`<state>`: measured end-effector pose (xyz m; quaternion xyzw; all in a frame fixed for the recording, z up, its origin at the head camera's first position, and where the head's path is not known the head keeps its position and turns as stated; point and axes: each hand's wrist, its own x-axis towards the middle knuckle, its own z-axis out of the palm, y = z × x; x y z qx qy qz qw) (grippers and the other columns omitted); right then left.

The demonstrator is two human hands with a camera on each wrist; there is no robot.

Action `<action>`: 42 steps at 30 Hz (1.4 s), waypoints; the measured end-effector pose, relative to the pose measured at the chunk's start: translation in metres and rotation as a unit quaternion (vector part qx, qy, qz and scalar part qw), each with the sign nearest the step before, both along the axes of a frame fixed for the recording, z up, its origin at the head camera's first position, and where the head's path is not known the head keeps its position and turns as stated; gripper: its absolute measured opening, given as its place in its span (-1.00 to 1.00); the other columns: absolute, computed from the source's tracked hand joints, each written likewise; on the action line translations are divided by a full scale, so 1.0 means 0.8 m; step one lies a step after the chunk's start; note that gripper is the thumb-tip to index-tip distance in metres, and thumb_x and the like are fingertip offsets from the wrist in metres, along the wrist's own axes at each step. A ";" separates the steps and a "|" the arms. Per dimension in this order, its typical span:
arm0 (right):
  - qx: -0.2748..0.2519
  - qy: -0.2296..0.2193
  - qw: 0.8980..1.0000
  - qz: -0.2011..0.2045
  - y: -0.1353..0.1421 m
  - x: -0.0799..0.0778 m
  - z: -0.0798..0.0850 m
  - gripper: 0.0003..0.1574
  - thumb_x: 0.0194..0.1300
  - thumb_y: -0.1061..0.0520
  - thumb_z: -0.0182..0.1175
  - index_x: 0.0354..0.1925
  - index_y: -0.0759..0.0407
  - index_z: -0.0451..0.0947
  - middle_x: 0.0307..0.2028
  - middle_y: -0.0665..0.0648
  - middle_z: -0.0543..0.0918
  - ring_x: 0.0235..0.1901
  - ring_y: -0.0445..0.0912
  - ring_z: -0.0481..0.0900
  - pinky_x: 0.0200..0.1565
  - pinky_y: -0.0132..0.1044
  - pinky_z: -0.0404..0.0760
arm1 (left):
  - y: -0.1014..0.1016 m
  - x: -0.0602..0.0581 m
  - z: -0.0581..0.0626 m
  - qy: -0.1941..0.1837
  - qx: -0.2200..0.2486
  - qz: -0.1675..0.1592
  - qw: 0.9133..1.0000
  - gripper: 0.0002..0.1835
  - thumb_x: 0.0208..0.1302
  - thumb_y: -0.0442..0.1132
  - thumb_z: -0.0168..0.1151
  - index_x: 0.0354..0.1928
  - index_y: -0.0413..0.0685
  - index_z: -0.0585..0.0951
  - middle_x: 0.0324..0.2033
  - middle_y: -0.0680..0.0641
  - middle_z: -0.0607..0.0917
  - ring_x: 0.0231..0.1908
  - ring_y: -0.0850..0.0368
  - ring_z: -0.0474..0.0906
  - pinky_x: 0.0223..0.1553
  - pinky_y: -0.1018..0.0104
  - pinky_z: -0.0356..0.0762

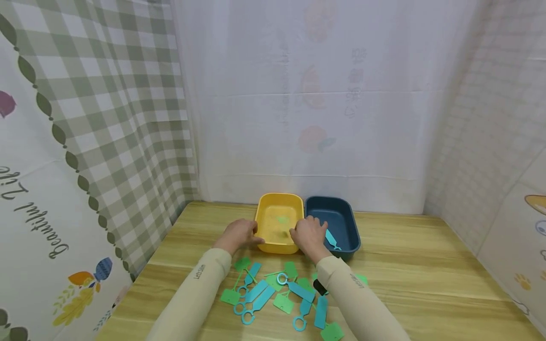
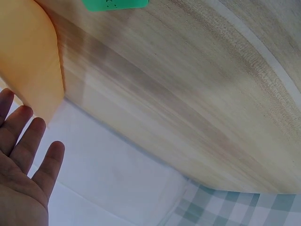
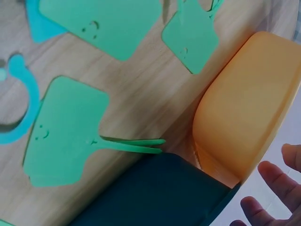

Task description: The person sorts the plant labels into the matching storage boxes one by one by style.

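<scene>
My left hand (image 1: 240,235) is at the left rim of a yellow bin (image 1: 278,247), fingers extended; its fingertips (image 2: 22,112) are right at the rim in the left wrist view. Over the rim where the yellow bin meets a dark blue bin (image 1: 353,227) is my right hand (image 1: 310,237). Its fingers (image 3: 277,181) are spread and loosely bent beside the bins in the right wrist view. A small green piece (image 1: 282,219) lies inside the yellow bin. In the blue bin is a light-blue tag (image 1: 331,239), partly covered by my right hand.
Several light-blue tags with ring ends (image 1: 261,297) and green square tags with thin stems (image 1: 283,303) lie scattered on the wooden table (image 1: 396,274) in front of the bins. A white curtain (image 1: 256,142) hangs behind, and a checked cloth (image 1: 115,94) at left.
</scene>
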<state>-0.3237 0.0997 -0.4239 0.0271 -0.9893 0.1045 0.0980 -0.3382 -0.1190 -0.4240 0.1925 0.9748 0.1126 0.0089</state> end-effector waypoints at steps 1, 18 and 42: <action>0.001 0.001 1.000 0.000 0.001 0.000 0.000 -0.61 0.36 -0.09 0.22 -0.52 0.09 0.63 -0.33 0.22 0.52 -0.15 0.22 0.48 0.12 0.34 0.26 | 0.000 0.000 0.000 0.002 -0.001 -0.001 1.000 -0.54 0.15 0.14 0.43 -0.20 -0.11 0.62 -0.40 0.00 0.64 -0.36 0.09 0.55 -0.20 0.15 0.54; -0.008 0.014 1.000 0.009 0.053 0.010 0.014 -0.74 0.36 -0.03 0.22 -0.37 0.04 0.73 -0.19 0.23 0.58 -0.10 0.23 0.49 0.10 0.35 0.27 | 0.007 0.001 0.007 0.013 -0.029 -0.002 0.999 -0.56 0.13 0.13 0.45 -0.30 -0.10 0.59 -0.46 0.02 0.60 -0.41 0.10 0.51 -0.26 0.15 0.53; 0.010 0.063 0.996 0.067 0.114 0.061 0.020 -0.81 0.28 0.00 0.32 -0.24 0.06 0.77 -0.06 0.22 0.65 0.02 0.26 0.51 0.11 0.37 0.28 | 0.008 0.002 0.008 0.004 -0.027 -0.005 1.000 -0.56 0.14 0.12 0.44 -0.29 -0.13 0.59 -0.45 0.00 0.60 -0.40 0.08 0.52 -0.23 0.14 0.53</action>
